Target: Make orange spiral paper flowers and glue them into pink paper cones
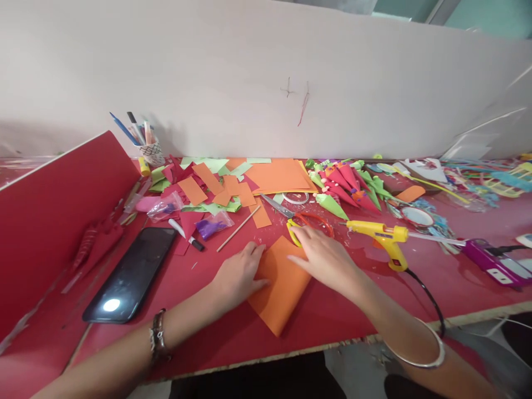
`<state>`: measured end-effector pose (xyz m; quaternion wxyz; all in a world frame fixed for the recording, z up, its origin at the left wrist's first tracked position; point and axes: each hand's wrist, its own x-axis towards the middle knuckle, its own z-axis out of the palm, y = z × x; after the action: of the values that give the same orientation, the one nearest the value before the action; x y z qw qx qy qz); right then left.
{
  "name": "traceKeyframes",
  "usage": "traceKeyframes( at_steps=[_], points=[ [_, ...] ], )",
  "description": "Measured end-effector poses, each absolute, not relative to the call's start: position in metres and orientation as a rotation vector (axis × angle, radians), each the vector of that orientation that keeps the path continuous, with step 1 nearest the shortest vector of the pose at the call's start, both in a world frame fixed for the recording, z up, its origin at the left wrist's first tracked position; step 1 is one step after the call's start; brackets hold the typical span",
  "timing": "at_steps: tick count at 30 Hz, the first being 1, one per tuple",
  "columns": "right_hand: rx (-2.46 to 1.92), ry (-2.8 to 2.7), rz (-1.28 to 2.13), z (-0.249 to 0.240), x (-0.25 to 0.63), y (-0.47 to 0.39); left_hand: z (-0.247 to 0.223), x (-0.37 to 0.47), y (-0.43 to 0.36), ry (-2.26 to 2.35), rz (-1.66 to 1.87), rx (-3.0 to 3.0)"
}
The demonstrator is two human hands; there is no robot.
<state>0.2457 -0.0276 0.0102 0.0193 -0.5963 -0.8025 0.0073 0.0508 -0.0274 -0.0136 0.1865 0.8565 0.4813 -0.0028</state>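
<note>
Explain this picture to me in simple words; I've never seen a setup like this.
There is no machine here: the two bare hands belong to a person wearing a camera on their head. It looks forward and down, so both arms reach in from the bottom.

The left hand and right hand rest on an orange sheet on a red table; how firmly they hold it, I cannot tell.

Beyond the sheet lie scissors and cut orange pieces. To the left are a dark phone and a cup of pens; to the right, a yellow glue gun and colorful paper cones.
</note>
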Motion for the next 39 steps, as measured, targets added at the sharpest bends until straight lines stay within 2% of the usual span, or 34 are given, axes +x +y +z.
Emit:
traceKeyframes(
  at_steps=[3,5,8,14,20,24,29,34,39],
  points=[
    [-2.160,-2.407,0.167,0.024,0.254,-0.037,-0.013,0.050,-0.026,1.345,-0.023,2.404],
    [-2.191,-2.376,0.358,0.026,0.258,-0.044,-0.013,0.050,-0.025,1.335,-0.010,2.400],
    [-2.038,-2.191,0.606,0.014,0.256,-0.052,-0.016,0.048,-0.025,1.322,0.022,2.386],
    [-1.628,-1.714,0.892,-0.016,0.244,-0.050,-0.024,0.043,-0.026,1.312,0.132,2.365],
    [-1.446,-1.347,1.128,-0.020,0.237,-0.048,-0.030,0.041,-0.036,1.338,0.265,2.345],
    [-1.263,-1.276,1.341,-0.014,0.233,-0.047,-0.028,0.039,-0.039,1.286,0.535,2.236],
    [-1.075,-1.267,1.340,0.004,0.230,-0.042,-0.012,0.030,-0.029,1.197,0.928,1.840],
    [-1.020,-1.309,1.199,0.020,0.224,-0.041,0.005,0.025,-0.027,0.679,0.519,1.361],
    [-1.041,-1.285,1.226,0.022,0.218,-0.043,0.006,0.033,-0.034,0.640,0.215,1.200]
  ],
)
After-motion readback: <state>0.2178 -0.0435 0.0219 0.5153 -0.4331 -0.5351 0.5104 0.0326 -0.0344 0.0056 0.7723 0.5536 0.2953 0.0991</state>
